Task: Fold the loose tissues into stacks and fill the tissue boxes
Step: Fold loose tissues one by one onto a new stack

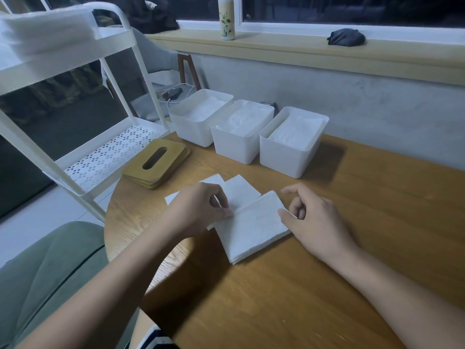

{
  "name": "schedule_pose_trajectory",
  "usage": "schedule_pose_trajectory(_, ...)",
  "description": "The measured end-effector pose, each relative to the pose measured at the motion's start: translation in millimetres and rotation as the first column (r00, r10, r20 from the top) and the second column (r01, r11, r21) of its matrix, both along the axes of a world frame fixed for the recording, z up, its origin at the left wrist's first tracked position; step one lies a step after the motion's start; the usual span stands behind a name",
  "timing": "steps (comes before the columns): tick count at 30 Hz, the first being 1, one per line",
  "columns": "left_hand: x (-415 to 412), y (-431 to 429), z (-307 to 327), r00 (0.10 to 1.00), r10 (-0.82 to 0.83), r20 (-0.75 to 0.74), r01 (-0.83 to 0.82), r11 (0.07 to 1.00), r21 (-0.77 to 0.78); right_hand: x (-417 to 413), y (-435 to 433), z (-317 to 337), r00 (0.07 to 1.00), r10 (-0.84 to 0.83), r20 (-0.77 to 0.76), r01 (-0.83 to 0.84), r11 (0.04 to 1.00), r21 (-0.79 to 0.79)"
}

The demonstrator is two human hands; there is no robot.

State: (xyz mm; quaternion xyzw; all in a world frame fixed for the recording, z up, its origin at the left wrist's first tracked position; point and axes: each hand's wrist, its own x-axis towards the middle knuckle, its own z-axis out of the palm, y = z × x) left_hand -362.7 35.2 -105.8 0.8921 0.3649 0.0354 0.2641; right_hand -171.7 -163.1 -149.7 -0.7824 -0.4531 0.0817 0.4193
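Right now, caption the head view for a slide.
Left hand and right hand pinch the folded tissue stack before three filled tissue boxes.

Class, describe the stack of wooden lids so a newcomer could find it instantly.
Start at the wooden table. At its far side stand three white boxes; just left of them lies the stack of wooden lids. Only it is flat and tan, with an oval slot.

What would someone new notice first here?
The left hand and right hand, mid-table, pinching opposite edges of a stack of folded tissues. Behind them, three open white tissue boxes stand in a row with tissues inside, and a pile of slotted wooden lids lies to their left.
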Motion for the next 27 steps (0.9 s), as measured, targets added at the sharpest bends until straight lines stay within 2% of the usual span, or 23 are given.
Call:
schedule_pose_trajectory(7,-11.1,30.1,1.2,0.993,0.073,0.096,-0.084,0.991,0.109,-1.1,-1.8,4.3,0.996,-0.024,0.088,0.019,0.998,0.065)
schedule_pose_trajectory(11,-12.6,46.2,-5.8,0.996,0.087,0.006,-0.087,0.986,0.143,-3.1,-0.2,2.5,0.997,-0.015,0.077,0.009,0.996,0.084)
schedule_pose_trajectory(20,-5.8,54.7,-1.9,0.991,0.049,-0.124,-0.039,0.996,0.079,-2.1,0.1,1.4,0.999,0.006,0.05,-0.011,0.995,0.094)
schedule_pose_trajectory(27,-9.9,42.6,16.1,0.999,0.029,0.023,-0.031,0.994,0.107,-2.0,0.6,2.1,0.999,0.019,0.045,-0.025,0.99,0.137)
